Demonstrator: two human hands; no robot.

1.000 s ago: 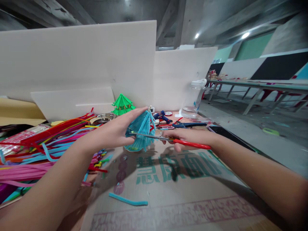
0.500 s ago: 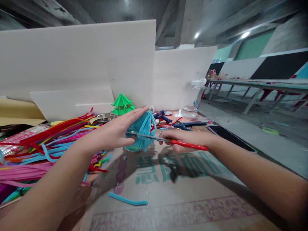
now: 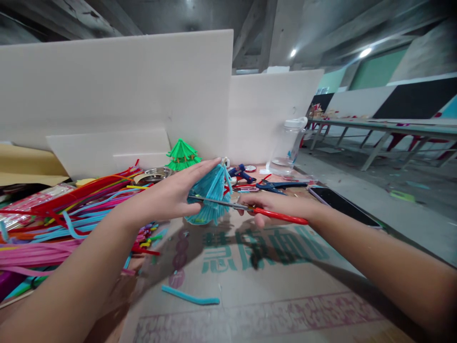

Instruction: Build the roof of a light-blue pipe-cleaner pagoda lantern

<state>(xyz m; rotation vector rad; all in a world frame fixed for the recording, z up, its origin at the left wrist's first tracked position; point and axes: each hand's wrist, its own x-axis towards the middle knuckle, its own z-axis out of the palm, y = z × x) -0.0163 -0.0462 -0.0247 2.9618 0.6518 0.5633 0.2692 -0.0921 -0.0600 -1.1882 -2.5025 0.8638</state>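
Note:
My left hand (image 3: 167, 195) holds a blue pipe-cleaner tree (image 3: 211, 196) up above the cardboard sheet (image 3: 257, 281), fingers stretched along its side. My right hand (image 3: 276, 207) grips red-handled scissors (image 3: 250, 208). Their blades cross the lower part of the blue tree, pointing left. A cut blue pipe-cleaner piece (image 3: 190, 297) lies on the cardboard below.
A heap of coloured pipe cleaners (image 3: 53, 224) fills the left side. A green pipe-cleaner tree (image 3: 182, 155), a metal bowl (image 3: 154, 175), a blue glue gun (image 3: 241, 172), blue scissors (image 3: 282, 185) and a clear jar (image 3: 285, 145) stand behind. A dark phone (image 3: 339, 202) lies right. White boards (image 3: 117, 90) wall the back.
The scissors and right hand have shifted slightly left and up against the blue tree. The left hand keeps the tree nearly still.

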